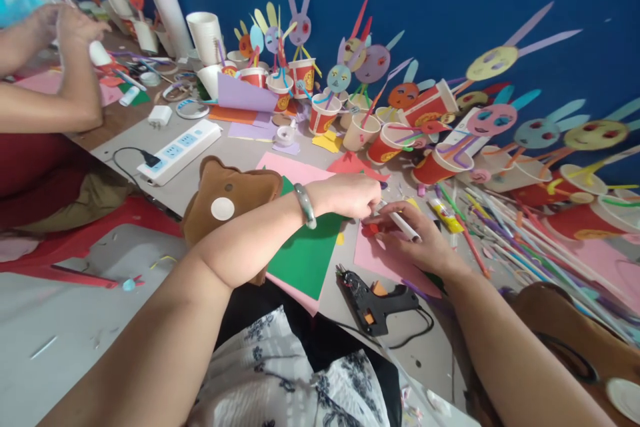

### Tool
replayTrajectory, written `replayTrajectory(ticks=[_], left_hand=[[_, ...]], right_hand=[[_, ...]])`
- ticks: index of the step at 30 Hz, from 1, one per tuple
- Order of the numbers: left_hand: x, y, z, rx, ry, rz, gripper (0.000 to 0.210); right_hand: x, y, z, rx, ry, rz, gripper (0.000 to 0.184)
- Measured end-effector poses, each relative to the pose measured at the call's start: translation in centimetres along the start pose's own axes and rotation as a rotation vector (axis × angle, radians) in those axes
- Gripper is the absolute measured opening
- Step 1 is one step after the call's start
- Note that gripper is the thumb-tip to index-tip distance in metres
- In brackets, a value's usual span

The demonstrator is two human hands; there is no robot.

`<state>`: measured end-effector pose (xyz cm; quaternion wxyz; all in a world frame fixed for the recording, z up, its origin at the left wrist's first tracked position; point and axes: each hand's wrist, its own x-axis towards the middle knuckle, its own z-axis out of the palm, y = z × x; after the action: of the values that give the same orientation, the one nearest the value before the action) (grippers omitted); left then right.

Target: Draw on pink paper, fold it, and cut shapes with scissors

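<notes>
My right hand (420, 237) has its fingers round a slim white pen-like stick (406, 227) that slants over pink paper (367, 253). Close by, my left hand (356, 196), below a grey bangle (305, 205), is closed at the stick's far end; what its fingers grip is hidden. A small red piece (371, 229) lies under the fingers of my right hand. Beneath my left wrist is a green sheet (310, 257). Nearer to me, a black glue gun (373, 303) rests on the table.
Cups (324, 113) with paper rabbit figures line the blue wall. Pipe cleaners (520, 247) lie at right. A brown bear-shaped cushion (240, 197) and power strip (181, 152) are at left, a glue tube (447, 215) near my right hand. Another person's hands (75, 27) work at far left.
</notes>
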<state>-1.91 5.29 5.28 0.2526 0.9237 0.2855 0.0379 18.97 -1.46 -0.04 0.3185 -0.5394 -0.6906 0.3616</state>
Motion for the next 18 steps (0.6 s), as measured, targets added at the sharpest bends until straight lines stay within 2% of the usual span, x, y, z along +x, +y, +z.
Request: replayTrajectory(ticks=[1, 3, 7, 12, 18], left_hand=[[0.0, 0.0, 0.0, 0.007, 0.005, 0.003, 0.025], [0.0, 0.1, 0.0, 0.015, 0.003, 0.006, 0.024], [0.0, 0.2, 0.0, 0.019, -0.005, 0.0, 0.022], [0.0, 0.1, 0.2, 0.009, 0.009, 0.006, 0.021], [-0.2, 0.4, -0.1, -0.011, -0.048, 0.032, 0.024]], right_hand=[[0.0, 0.2, -0.1, 0.021, -0.06, 0.005, 0.039], [0.1, 0.7, -0.4, 0.018, -0.097, -0.003, 0.039], [0.1, 1.3, -0.6, 0.007, -0.086, -0.007, 0.035], [0.1, 1.6, -0.4, -0.037, -0.056, -0.016, 0.039], [0.0, 0.9, -0.1, -0.142, -0.068, -0.097, 0.034]])
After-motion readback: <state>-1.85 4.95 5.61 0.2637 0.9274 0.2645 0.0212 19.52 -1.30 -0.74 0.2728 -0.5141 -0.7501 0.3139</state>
